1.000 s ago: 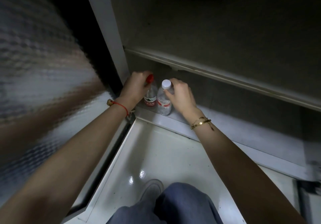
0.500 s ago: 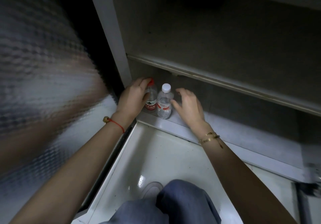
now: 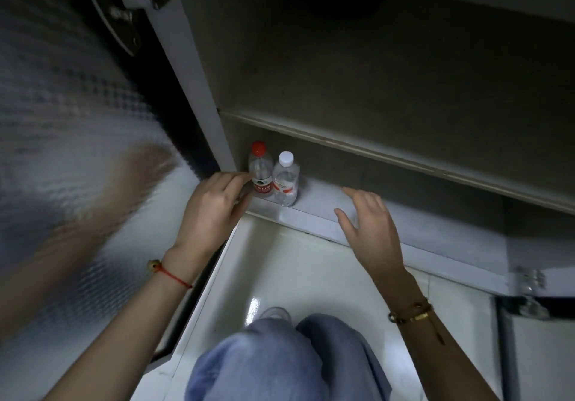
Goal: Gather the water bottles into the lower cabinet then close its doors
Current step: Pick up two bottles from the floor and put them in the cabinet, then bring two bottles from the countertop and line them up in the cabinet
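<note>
Two clear water bottles stand upright side by side on the lower cabinet's floor [image 3: 404,229], in its left corner. One is a red-capped bottle [image 3: 260,173] and to its right is a white-capped bottle [image 3: 286,181]. My left hand [image 3: 213,210] hovers just left of the red-capped bottle, fingers curled and near its label, holding nothing. My right hand [image 3: 370,229] is spread apart over the cabinet's front ledge, well right of the white-capped bottle and empty.
The left door [image 3: 71,167], with textured glass, stands swung outward on my left. A shelf [image 3: 389,148] runs across above the bottles. The right door's hinge [image 3: 529,282] shows at the right edge. My knees [image 3: 280,360] and a shoe are on the glossy white floor below.
Both hands have let go of the bottles and drawn back toward me. The right hand moved to the right along the ledge. The bottles stay standing in the corner.
</note>
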Demonstrator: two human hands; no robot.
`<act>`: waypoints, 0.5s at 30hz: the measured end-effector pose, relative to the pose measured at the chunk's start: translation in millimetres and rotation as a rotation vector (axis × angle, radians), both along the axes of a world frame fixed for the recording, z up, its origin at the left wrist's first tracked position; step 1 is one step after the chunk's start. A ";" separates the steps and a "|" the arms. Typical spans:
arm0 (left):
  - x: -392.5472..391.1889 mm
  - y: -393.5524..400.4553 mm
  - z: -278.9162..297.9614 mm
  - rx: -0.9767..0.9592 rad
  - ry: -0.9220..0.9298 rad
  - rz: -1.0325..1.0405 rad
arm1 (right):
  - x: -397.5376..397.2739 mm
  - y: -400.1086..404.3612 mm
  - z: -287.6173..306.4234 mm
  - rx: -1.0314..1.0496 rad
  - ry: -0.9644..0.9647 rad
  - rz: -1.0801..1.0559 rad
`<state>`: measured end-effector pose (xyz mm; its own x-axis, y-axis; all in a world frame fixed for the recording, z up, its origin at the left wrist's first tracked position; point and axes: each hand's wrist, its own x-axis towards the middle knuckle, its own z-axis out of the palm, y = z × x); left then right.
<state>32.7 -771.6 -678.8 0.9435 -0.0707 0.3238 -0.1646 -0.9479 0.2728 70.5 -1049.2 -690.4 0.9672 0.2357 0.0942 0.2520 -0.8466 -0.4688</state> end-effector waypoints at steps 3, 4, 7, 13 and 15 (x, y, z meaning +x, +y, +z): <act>-16.8 -4.5 56.7 -0.016 0.053 0.018 | -21.8 -10.9 59.3 0.017 0.028 -0.039; -21.6 -6.4 78.8 -0.023 0.078 0.023 | -29.9 -15.1 81.8 0.018 0.029 -0.045; -38.4 -15.0 151.5 -0.052 0.153 0.038 | -55.0 -29.1 156.3 0.028 0.049 -0.073; -80.2 -39.5 312.8 -0.098 0.203 0.057 | -103.4 -59.7 315.9 0.041 0.093 -0.144; -91.3 -45.1 363.4 -0.092 0.197 0.037 | -117.5 -68.9 371.6 0.049 0.094 -0.167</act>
